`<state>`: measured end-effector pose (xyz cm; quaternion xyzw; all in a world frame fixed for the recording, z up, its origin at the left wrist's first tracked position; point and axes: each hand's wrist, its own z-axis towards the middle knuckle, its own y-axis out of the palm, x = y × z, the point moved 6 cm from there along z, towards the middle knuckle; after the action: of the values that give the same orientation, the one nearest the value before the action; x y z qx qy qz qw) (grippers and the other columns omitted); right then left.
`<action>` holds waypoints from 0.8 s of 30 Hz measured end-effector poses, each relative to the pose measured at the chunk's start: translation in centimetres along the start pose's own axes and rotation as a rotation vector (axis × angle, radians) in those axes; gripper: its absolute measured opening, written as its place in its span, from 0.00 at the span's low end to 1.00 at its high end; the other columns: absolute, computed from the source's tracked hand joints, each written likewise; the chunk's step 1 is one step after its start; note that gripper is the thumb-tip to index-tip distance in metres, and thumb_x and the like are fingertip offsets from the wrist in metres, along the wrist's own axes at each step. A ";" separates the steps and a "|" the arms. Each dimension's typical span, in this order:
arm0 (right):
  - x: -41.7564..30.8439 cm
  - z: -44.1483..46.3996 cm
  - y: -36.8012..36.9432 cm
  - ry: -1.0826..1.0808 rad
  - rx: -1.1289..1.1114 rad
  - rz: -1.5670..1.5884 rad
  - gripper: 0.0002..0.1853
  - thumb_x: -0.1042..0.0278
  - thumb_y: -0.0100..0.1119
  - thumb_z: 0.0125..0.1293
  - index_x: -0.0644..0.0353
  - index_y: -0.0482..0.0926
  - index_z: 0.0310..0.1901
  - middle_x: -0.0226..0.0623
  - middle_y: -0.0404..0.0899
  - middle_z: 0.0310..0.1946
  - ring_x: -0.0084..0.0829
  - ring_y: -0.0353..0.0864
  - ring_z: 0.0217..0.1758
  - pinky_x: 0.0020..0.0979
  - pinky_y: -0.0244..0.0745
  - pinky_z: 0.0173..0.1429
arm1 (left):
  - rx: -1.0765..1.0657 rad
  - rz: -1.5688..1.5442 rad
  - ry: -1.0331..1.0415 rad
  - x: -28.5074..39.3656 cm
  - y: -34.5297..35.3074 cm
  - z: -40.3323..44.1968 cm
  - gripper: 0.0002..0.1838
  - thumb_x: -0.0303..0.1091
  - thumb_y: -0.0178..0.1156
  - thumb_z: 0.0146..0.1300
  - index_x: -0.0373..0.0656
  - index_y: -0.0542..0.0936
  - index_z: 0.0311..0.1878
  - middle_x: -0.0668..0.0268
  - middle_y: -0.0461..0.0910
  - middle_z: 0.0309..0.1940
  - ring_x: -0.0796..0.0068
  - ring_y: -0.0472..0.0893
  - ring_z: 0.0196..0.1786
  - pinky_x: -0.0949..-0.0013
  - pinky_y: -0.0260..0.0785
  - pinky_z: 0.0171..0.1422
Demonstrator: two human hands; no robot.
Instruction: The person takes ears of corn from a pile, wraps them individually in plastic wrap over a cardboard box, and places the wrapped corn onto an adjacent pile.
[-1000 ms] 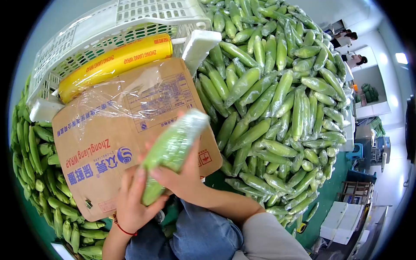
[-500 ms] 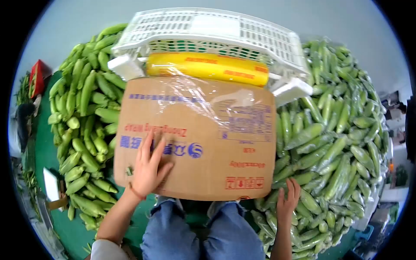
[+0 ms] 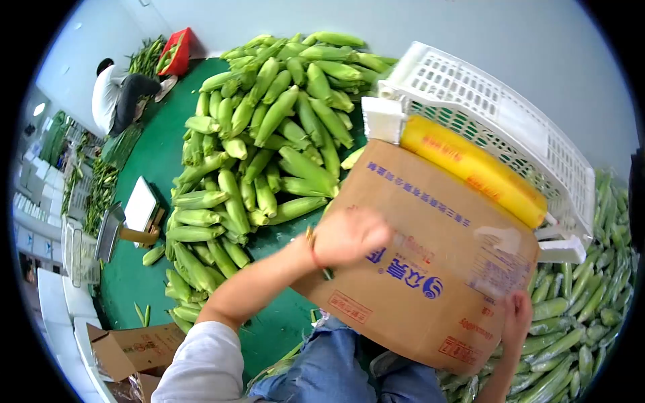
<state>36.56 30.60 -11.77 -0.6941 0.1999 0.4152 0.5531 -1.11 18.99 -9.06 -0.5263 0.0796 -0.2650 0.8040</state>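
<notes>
My left hand (image 3: 353, 236), a red string at its wrist, is over the left part of the cardboard box (image 3: 403, 316); motion smears its fingers. At the box's right edge my right hand (image 3: 517, 310) is curled, and what it holds, if anything, is too small to name. Behind the box lies a yellow roll of wrap (image 3: 477, 171) between white end blocks. Unwrapped corn in green husks (image 3: 275, 117) is heaped to the left of the box. Film-wrapped corn (image 3: 561, 342) is piled at the right.
A white plastic crate (image 3: 490, 101) stands behind the roll. At the far left another person (image 3: 111, 94) crouches near a red basket (image 3: 178, 54). A scale (image 3: 140, 205) sits on the green floor, and an open carton (image 3: 138, 349) lies at the lower left.
The view has swung left toward the unwrapped heap. The wrapped corn held between both hands a second ago is out of them. My right hand has gone from spread to curled.
</notes>
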 end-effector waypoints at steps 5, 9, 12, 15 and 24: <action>1.0 -7.3 1.7 0.188 -0.445 -0.095 0.06 0.71 0.54 0.70 0.63 0.73 0.36 0.31 0.76 0.24 0.18 0.73 0.24 0.23 0.69 0.28 | 0.038 -0.087 -0.136 7.7 -0.9 -10.7 0.10 0.29 0.58 0.57 0.44 0.75 0.43 0.69 0.73 0.28 0.73 0.77 0.27 0.72 0.69 0.22; -1.6 -8.6 4.7 0.109 -0.555 0.032 0.08 0.67 0.53 0.73 0.63 0.76 0.39 0.33 0.77 0.26 0.20 0.73 0.22 0.23 0.69 0.28 | 0.328 -0.287 -0.574 5.0 -0.9 -16.3 0.10 0.26 0.62 0.59 0.42 0.76 0.44 0.61 0.78 0.36 0.60 0.78 0.36 0.61 0.74 0.42; 0.8 -8.4 4.9 0.120 -0.543 0.010 0.07 0.67 0.53 0.73 0.62 0.76 0.39 0.32 0.78 0.27 0.20 0.75 0.22 0.22 0.70 0.28 | 0.342 0.203 -1.034 -7.4 0.8 -20.5 0.24 0.35 0.67 0.57 0.39 0.73 0.55 0.48 0.73 0.51 0.51 0.75 0.53 0.55 0.69 0.54; 2.2 -8.7 5.0 0.144 -0.556 0.038 0.07 0.67 0.53 0.74 0.61 0.75 0.40 0.32 0.79 0.27 0.20 0.76 0.23 0.22 0.71 0.29 | -0.274 0.427 -1.442 -17.8 6.6 -27.5 0.43 0.48 0.70 0.53 0.47 0.63 0.70 0.46 0.65 0.63 0.45 0.73 0.57 0.55 0.72 0.57; 1.7 -9.4 4.6 0.317 -0.541 0.158 0.08 0.65 0.52 0.74 0.60 0.75 0.43 0.33 0.79 0.28 0.20 0.76 0.25 0.24 0.73 0.32 | -0.146 0.020 -1.675 -22.9 7.0 -34.1 0.56 0.44 0.71 0.49 0.48 0.47 0.77 0.46 0.77 0.52 0.50 0.79 0.54 0.57 0.72 0.60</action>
<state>37.52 20.69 -15.52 -0.8543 0.2192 0.3816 0.2766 -31.96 5.40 -33.45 -0.5989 -0.5219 0.2264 0.5637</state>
